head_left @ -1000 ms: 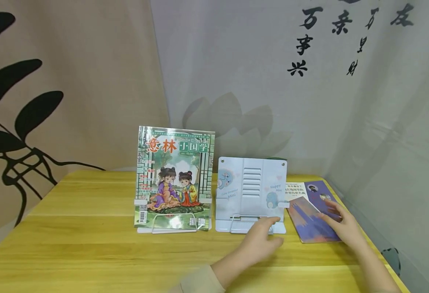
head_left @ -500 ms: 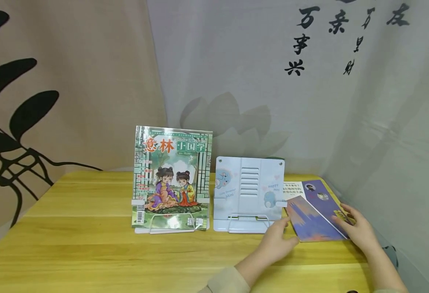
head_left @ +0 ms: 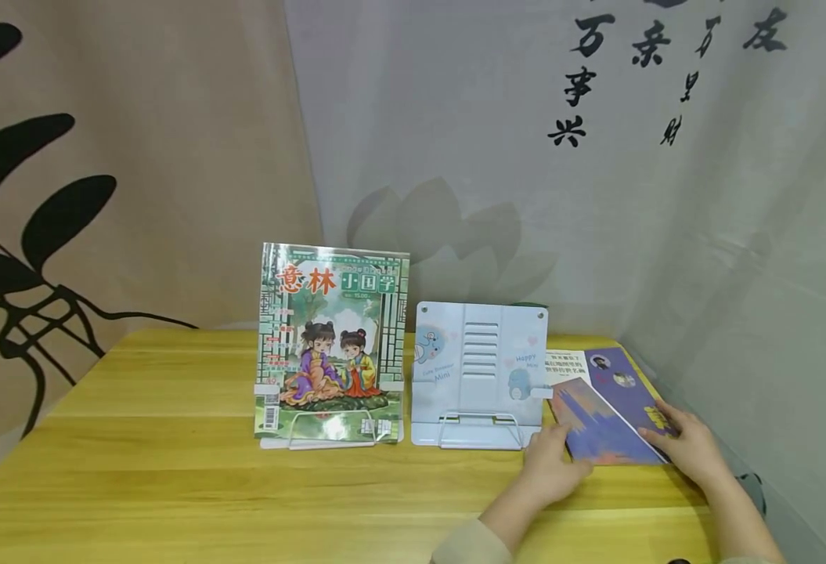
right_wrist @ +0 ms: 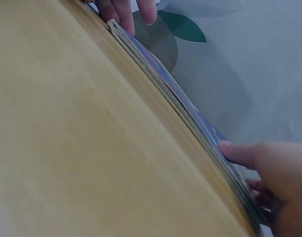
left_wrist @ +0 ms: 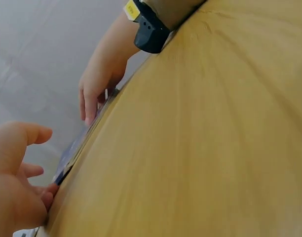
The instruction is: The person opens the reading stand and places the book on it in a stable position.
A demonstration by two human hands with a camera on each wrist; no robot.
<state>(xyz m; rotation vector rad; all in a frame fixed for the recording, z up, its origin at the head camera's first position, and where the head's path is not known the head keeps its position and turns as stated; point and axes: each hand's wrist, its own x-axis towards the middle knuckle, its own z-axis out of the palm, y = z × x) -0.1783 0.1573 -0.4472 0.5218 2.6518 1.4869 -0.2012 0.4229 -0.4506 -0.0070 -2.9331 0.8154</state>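
A purple and white book [head_left: 610,427] lies flat near the table's right edge, its cover crossed by a diagonal pale line. My right hand [head_left: 690,446] grips its right edge; in the right wrist view the thumb [right_wrist: 237,153] is on the cover and the fingers curl at the side. My left hand [head_left: 555,466] touches the book's left edge with its fingertips. In the left wrist view that thumb [left_wrist: 40,133] stands away from the book. Just left of the book stands a pale blue book stand [head_left: 479,345] with slots and cartoon dinosaurs.
Further left, a green illustrated magazine [head_left: 331,345] leans upright on a white stand with a wire holder. The wooden table [head_left: 208,493] stretches in front and to the left. A grey printed curtain [head_left: 420,117] hangs behind it.
My left hand has moved right, from in front of the pale blue stand to the book's left edge. My right hand has shifted right and down along the book and now grips its edge.
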